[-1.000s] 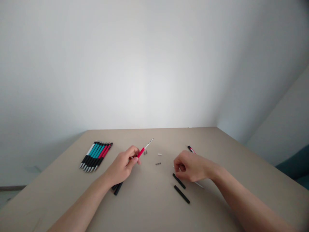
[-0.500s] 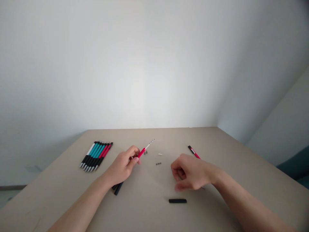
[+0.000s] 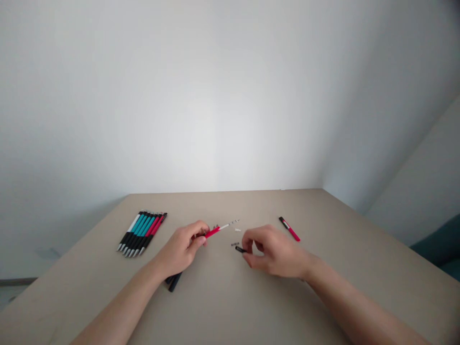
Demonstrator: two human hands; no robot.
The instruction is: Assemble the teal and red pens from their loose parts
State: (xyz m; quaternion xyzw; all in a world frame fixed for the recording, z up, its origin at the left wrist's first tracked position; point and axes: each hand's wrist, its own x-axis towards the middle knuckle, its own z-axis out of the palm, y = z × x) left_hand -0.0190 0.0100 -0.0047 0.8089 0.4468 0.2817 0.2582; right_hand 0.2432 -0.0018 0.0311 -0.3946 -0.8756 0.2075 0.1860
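Between the thumb and fingers of my left hand (image 3: 187, 244) is a red pen barrel (image 3: 212, 232), with a thin white refill (image 3: 224, 226) sticking out of its end toward the right. My right hand (image 3: 268, 249) pinches a short black tube (image 3: 240, 249), whose free end points left. Just beyond that tube lies a small spring (image 3: 235, 244) on the table. A small white piece (image 3: 237, 230) rests a little farther back. Small grey tips lie behind the red barrel, partly hidden by it.
A row of several pens (image 3: 142, 233) in white, teal and red with black grips lies at the left of the table (image 3: 215, 306). Black tubes (image 3: 175, 281) lie partly under my left wrist. A red and black pen part (image 3: 289, 229) is at the right.
My right hand has picked up the black tube from the front of the table and moved left and back with it. The red barrel and refill in my left hand have tilted flatter.
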